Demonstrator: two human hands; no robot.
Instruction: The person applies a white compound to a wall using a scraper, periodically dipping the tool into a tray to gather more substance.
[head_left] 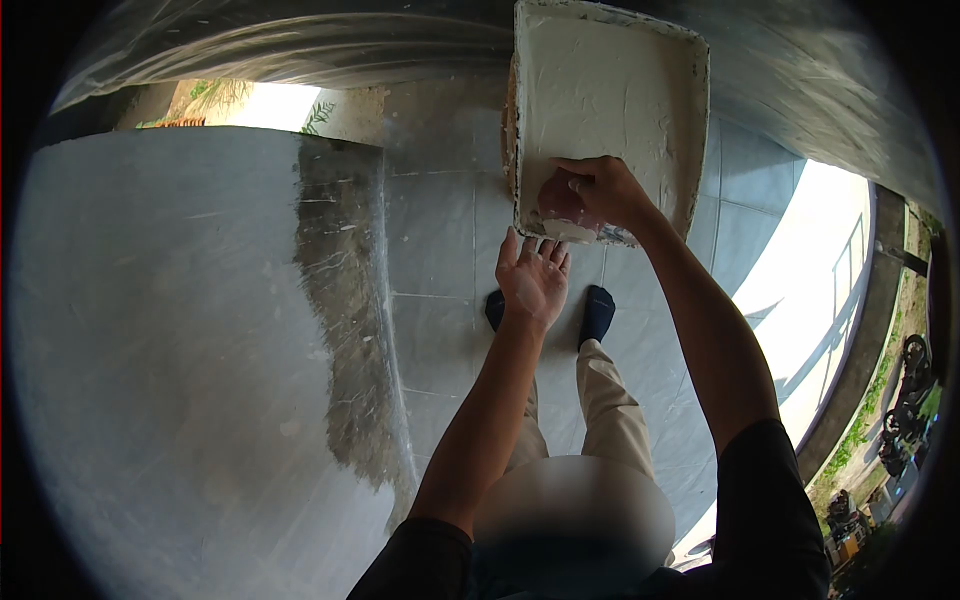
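A rectangular tray (pixel 703 110) of off-white, wet-looking putty stands ahead of me, its rim crusted with dried residue. At its near left corner my right hand (pixel 603 190) grips a dull red scraper (pixel 560 198), fingers closed over its top and the index finger stretched along it. Pale putty (pixel 572 231) clings to the scraper's lower edge, right at the tray's near rim. Just below that rim is my left hand (pixel 535 282), palm up and fingers spread, with whitish smears on the palm and nothing held.
On the left a broad wall (pixel 170 330) is coated pale grey, with a dark bare strip (pixel 345 330) along its edge. Grey floor tiles (pixel 435 235) lie under my socked feet (pixel 597 315). Bright openings show at both sides, with motorbikes (pixel 905 400) outside at the right.
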